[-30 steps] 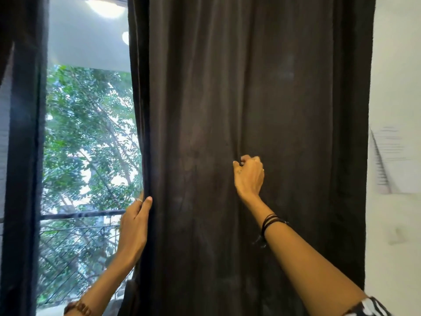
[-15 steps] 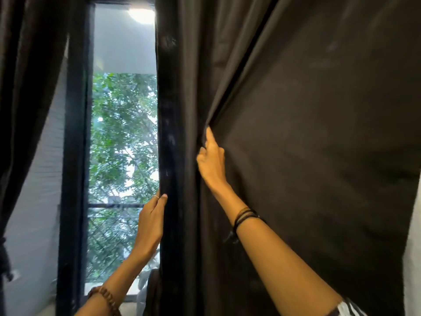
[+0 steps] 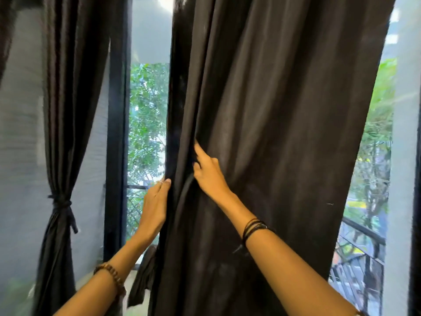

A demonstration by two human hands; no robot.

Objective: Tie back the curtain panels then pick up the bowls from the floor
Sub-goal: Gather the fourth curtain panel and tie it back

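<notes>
A dark curtain panel point(image 3: 284, 133) hangs in front of me, bunched toward its left edge. My left hand point(image 3: 155, 208) grips that left edge, its fingers wrapped behind the fabric. My right hand point(image 3: 209, 172) holds a gathered fold of the same panel just to the right, its fingertips tucked into the fold close to my left hand. A second dark panel point(image 3: 68, 99) hangs at the left, tied at its middle with a dark band point(image 3: 60, 201). No bowl is in view.
A black window frame post point(image 3: 116, 144) stands between the two panels, with glass and green trees behind it. A balcony railing point(image 3: 362, 233) shows at the lower right past the panel's edge. A loose dark strip of fabric point(image 3: 142, 277) hangs beside my left forearm.
My right hand has drawn the fabric leftward, up to my left hand, which kept hold of the panel's edge. The panel has narrowed and uncovered the window on the right.
</notes>
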